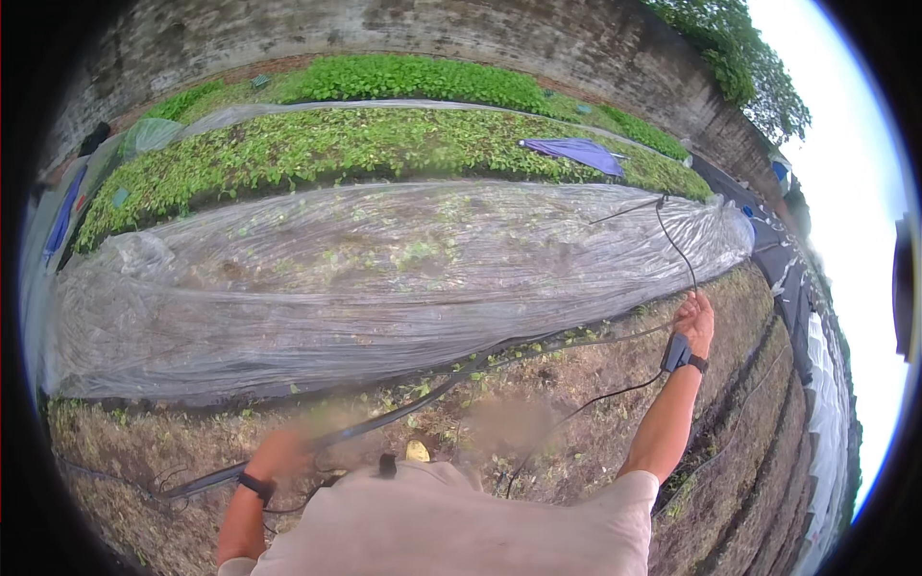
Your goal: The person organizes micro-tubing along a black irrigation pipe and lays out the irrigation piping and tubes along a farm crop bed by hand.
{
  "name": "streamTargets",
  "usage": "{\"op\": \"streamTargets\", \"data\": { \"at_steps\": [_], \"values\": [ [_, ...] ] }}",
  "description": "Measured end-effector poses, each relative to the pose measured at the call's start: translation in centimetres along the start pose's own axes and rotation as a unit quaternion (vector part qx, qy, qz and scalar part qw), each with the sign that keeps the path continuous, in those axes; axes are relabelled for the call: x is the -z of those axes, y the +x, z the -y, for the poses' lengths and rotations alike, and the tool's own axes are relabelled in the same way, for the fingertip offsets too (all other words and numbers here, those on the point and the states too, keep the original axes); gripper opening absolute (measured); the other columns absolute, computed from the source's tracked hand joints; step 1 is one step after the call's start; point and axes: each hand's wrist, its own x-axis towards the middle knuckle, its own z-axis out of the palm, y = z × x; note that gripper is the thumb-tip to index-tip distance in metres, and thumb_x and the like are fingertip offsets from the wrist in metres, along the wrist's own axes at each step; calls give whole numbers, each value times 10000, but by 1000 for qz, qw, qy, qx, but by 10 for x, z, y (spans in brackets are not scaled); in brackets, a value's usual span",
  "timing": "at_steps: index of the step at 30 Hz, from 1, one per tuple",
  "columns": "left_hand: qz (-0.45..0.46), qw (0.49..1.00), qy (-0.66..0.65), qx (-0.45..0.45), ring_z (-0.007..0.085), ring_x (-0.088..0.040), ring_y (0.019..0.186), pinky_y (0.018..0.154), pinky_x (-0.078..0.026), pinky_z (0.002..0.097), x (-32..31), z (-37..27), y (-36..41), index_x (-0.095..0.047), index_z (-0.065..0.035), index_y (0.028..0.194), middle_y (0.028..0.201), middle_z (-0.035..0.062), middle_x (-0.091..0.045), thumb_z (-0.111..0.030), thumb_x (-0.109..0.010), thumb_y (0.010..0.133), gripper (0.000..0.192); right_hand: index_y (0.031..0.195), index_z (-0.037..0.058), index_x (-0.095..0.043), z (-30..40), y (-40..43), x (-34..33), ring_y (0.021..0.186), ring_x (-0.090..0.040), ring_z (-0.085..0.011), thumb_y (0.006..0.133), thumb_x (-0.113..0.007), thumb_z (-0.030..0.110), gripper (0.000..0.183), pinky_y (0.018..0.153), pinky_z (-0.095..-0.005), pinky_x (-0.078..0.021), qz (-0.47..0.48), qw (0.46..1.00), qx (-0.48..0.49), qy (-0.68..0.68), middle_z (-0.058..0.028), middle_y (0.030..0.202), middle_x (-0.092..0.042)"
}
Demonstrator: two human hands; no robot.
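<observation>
My right hand is reached out to the right, its fingers closed around a thin black cord. The cord curves up over the clear plastic sheeting to a dark joint, from which a straight thin rod extends left. A narrow grey tube runs leftward from near this hand. At lower left my left hand is blurred, lying over a thick dark hose; its fingers cannot be made out. The hose slants from the soil up to the sheeting's near edge. Both wrists bear black straps.
Beyond the sheeting is a leafy green bed with a folded purple umbrella on it. A weathered wall closes the back. Furrows and white covering lie right. Another black cable hangs from the right wrist device.
</observation>
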Motion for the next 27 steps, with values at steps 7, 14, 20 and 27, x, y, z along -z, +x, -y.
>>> {"op": "streamTargets", "data": {
  "at_steps": [7, 14, 20, 27],
  "values": [
    [24, 1000, 17, 10, 304, -576, 567, 600, -480, 407, 14, 33, 32, -664, 35, 760, 629, 184, -610, -225, -808, 653, 316, 853, 81, -584, 105, -115, 116, 562, -541, -117, 915, -714, 198, 186, 470, -237, -458, -114, 983, 120, -82, 0, 642, -531],
    [87, 991, -10, 101, 131, -520, 585, 587, -455, 354, 21, 50, 59, -694, 64, 837, 612, 92, -597, -156, -744, 680, 274, 754, 67, -592, 175, -270, 303, 476, -527, -184, 852, -781, 176, 239, 418, -310, -435, -504, 817, 261, -103, -43, 621, -547],
    [158, 979, -40, 122, 131, -524, 530, 532, -436, 345, -14, 152, 77, -691, 29, 788, 594, 65, -617, -144, -722, 733, 185, 724, -68, -596, 108, -451, 457, 377, -494, -253, 934, -618, 515, 620, 373, -379, -442, -724, 616, 110, -292, -146, 563, -577],
    [335, 863, -274, 260, 198, -568, 499, 485, -468, 358, -10, 101, 88, -629, -36, 818, 614, 71, -595, -274, -686, 926, 268, 868, -80, -682, -14, -510, 427, 446, -558, -179, 953, -414, 720, 848, 416, -306, -400, -418, 860, -154, -250, -115, 629, -651]
  ]
}}
